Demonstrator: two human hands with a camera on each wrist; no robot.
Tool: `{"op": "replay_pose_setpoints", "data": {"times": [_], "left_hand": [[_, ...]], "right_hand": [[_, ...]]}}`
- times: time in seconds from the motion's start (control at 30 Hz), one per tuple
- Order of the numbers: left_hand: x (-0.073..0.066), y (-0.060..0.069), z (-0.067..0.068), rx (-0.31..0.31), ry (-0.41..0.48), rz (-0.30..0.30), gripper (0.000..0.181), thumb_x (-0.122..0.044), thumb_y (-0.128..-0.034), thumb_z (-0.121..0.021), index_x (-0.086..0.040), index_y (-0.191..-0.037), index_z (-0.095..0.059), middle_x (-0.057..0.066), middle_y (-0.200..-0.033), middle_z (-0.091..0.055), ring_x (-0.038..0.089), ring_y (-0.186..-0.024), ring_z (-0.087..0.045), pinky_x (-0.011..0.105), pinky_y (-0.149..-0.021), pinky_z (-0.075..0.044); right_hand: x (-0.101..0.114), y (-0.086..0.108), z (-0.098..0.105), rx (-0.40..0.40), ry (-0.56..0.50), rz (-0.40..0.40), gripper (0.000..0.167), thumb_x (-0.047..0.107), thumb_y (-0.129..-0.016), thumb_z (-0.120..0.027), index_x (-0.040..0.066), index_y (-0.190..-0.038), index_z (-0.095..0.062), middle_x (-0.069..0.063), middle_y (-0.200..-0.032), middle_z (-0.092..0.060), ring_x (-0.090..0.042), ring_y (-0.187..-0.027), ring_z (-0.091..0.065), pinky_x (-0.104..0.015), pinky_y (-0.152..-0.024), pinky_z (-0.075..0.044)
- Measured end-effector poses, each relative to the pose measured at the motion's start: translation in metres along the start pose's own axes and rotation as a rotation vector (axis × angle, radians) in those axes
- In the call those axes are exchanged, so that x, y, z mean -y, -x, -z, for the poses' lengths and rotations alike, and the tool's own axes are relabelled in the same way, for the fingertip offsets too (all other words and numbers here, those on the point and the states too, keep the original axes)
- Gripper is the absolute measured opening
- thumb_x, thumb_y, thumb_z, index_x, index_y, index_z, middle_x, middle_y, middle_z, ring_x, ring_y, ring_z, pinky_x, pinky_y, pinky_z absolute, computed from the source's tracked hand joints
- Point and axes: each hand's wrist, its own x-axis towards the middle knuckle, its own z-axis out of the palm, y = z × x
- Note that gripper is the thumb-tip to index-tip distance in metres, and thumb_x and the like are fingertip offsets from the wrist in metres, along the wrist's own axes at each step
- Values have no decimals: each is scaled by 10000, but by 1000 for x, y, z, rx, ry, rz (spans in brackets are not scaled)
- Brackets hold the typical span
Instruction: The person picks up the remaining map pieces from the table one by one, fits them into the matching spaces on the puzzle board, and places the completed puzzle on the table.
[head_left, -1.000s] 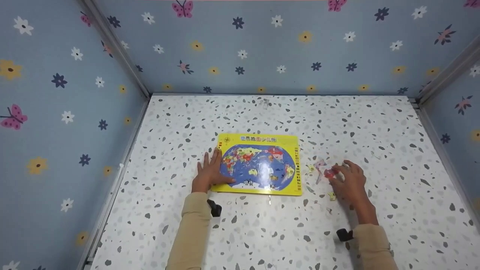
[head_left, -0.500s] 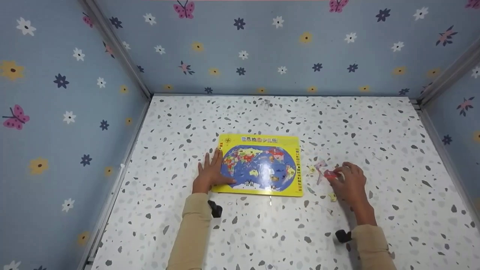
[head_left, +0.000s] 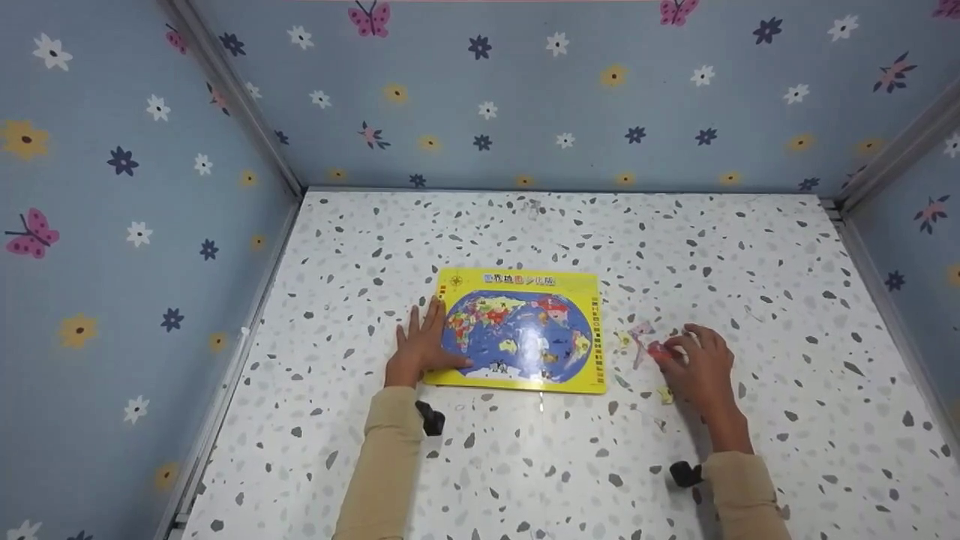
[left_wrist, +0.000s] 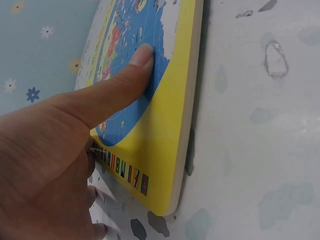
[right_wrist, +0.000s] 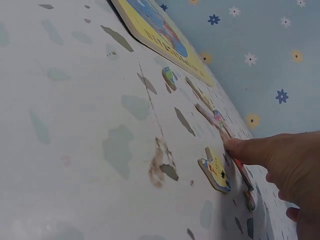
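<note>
A yellow-bordered world map puzzle board (head_left: 517, 281) lies flat on the table. My left hand (head_left: 416, 352) rests at its left side, with fingers spread and the thumb lying across the map's lower corner. To the right of the board, my right hand (head_left: 701, 364) pinches a red puzzle piece (head_left: 658, 351) between thumb and fingers, low over the tabletop. In the right wrist view the thumb (right_wrist: 245, 150) covers part of that piece. Beside it lie a pink-and-purple piece (head_left: 640, 331) and a yellow piece (head_left: 624, 340). Nearer me is another yellow piece (right_wrist: 216, 172).
A small green piece (right_wrist: 169, 77) lies near the board's right edge in the right wrist view. The white speckled table (head_left: 540, 465) is bounded by blue flowered panels (head_left: 525, 90) at the back and sides. Black camera mounts (head_left: 430, 418) show at both wrists.
The right fingers have shifted slightly at the red piece, which tilted and now lies at a slightly different angle. The left hand and the board stay in place.
</note>
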Motion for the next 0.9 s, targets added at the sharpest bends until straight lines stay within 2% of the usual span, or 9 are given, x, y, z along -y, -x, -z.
{"op": "replay_pose_setpoints", "data": {"times": [0.17, 0.4, 0.6, 0.73, 0.9], "left_hand": [[1, 2, 0, 8, 0, -16, 1228, -535, -698, -792, -164, -1550, 11, 5, -1622, 103, 313, -1474, 154, 572, -1172, 83], [1, 2, 1, 8, 9, -19, 1227, -527, -702, -792, -154, -1550, 13, 12, -1623, 98, 319, -1471, 157, 575, -1170, 88], [2, 2, 1, 3, 8, -20, 1222, -527, -705, -790, -152, -1551, 10, 16, -1624, 92, 324, -1472, 154, 579, -1170, 81], [2, 1, 1, 3, 2, -17, 1223, -530, -704, -789, -154, -1551, 10, 11, -1623, 94, 320, -1473, 153, 578, -1171, 78], [1, 0, 1, 5, -8, -12, 1230, -542, -698, -788, -158, -1551, 12, 4, -1624, 94, 318, -1474, 151, 573, -1173, 77]], "right_hand": [[-1, 1, -1, -37, 0, 31, 240, 231, -816, -762, 29, -912, -676, -229, -1293, -511, -456, -1257, -376, -679, -1003, -240], [-1, 2, 1, -52, -12, 22, 267, 240, -822, -753, 6, -925, -676, -228, -1308, -505, -448, -1272, -366, -675, -1023, -220], [4, -3, 2, -126, -18, 87, 269, 206, -798, -777, -19, -916, -689, -240, -1271, -533, -445, -1224, -407, -672, -984, -262], [12, -8, 3, -114, -17, 82, 260, 198, -802, -775, -17, -918, -685, -225, -1291, -519, -441, -1242, -392, -666, -1000, -249], [23, -14, 4, -73, -8, 36, 274, 221, -819, -761, 1, -958, -677, -189, -1347, -481, -418, -1292, -354, -634, -1058, -216]]}}
